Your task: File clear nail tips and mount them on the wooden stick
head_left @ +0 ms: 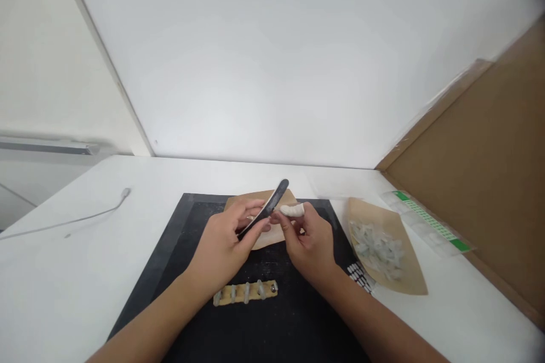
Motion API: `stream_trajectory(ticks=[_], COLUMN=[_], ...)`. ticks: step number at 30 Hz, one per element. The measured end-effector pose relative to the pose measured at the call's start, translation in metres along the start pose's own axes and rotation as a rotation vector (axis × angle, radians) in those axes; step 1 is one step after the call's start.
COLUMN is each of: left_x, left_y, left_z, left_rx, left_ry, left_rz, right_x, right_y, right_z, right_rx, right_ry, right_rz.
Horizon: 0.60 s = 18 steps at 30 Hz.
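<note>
A long, curved black file-like strip (272, 202) is gripped between the thumb and fingers of my left hand (223, 241), tilted up to the right. My right hand (313, 241) meets it at the strip's right side, thumb and index finger pinched on something too small to make out. A white cover (293, 210) wraps one fingertip of my right hand. Brown paper (272, 237) lies beneath both hands on the black mat (272, 329). Nearer to me, a tan strip (254, 292) bears several pale, translucent pieces.
At the right, brown paper (415, 261) holds a pile of translucent pieces (378, 247). Beside it lie a clear and green strip (430, 221) and a card with white marks (361, 278). A cable (102, 214) crosses the white table (55, 283) at left. A brown board stands at right.
</note>
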<state>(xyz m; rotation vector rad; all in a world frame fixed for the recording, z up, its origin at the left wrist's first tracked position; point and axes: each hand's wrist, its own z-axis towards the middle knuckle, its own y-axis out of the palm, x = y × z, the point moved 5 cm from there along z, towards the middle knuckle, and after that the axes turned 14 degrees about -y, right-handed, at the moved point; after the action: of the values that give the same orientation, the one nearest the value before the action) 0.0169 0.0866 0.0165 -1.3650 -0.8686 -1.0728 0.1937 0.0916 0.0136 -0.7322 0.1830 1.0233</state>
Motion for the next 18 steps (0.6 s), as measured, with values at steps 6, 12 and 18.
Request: stream_trajectory(ticks=[6,12,18], left_x=[0.0071,0.0041,0.0006], left_y=[0.0038,0.0041,0.003], left_z=[-0.0017,-0.0009,0.002], left_rx=[-0.128,-0.078,-0.043], left_ry=[0.037,-0.071,-0.067], left_rz=[-0.087,-0.131,-0.101], right_x=[0.0012,0.0033,-0.0015], right_y=[-0.0025,-0.0032,-0.0043], right_z=[0.0015,0.0038,0.005], right_rx=[-0.008,-0.003,-0.014], right_ry=[-0.085,-0.073,-0.058], right_rz=[-0.042,-0.039,-0.064])
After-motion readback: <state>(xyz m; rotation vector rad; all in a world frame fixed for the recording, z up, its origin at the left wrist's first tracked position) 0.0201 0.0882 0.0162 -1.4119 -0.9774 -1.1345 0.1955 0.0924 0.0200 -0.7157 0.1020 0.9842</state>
